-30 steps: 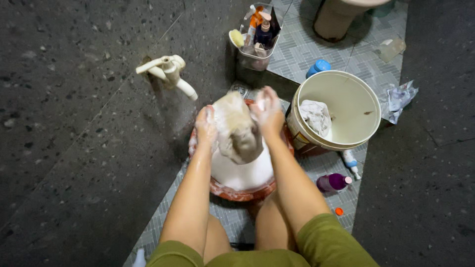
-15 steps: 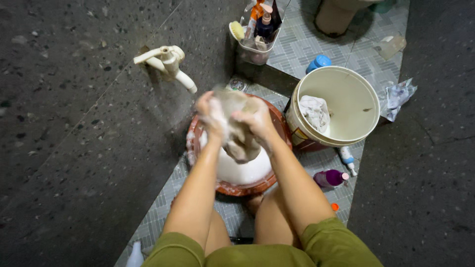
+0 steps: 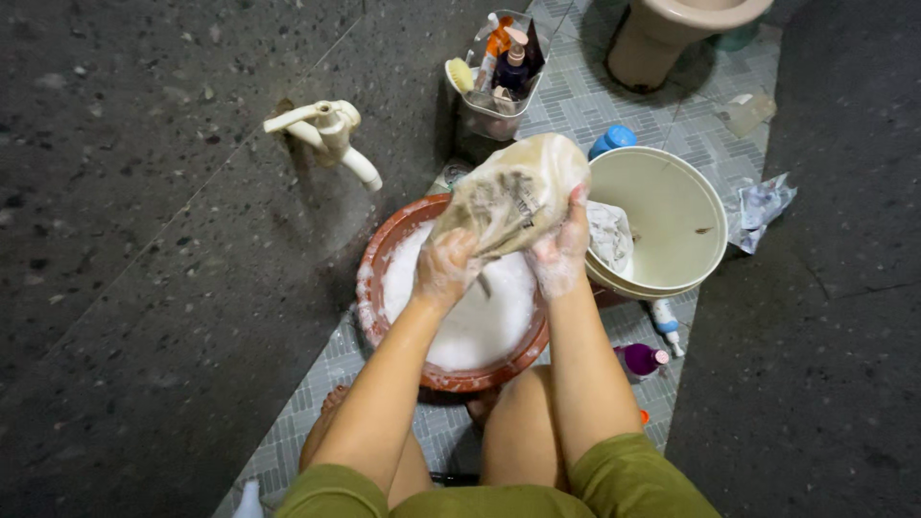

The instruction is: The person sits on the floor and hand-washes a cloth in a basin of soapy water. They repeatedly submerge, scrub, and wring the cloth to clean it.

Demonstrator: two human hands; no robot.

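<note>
Cloth [image 3: 513, 192] lifted above suds; both hands [image 3: 446, 269] grip it

Cream tap [image 3: 326, 134], toiletry caddy [image 3: 499, 72], purple bottle [image 3: 641, 360].

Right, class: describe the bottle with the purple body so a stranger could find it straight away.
Start at the big cream bucket on the tiled floor, right of the red soapy basin. Just below the bucket lie two bottles. Ours is the purple bottle, on its side, nearer the person's right knee; its neighbour is the slimmer white bottle with a blue band.
</note>
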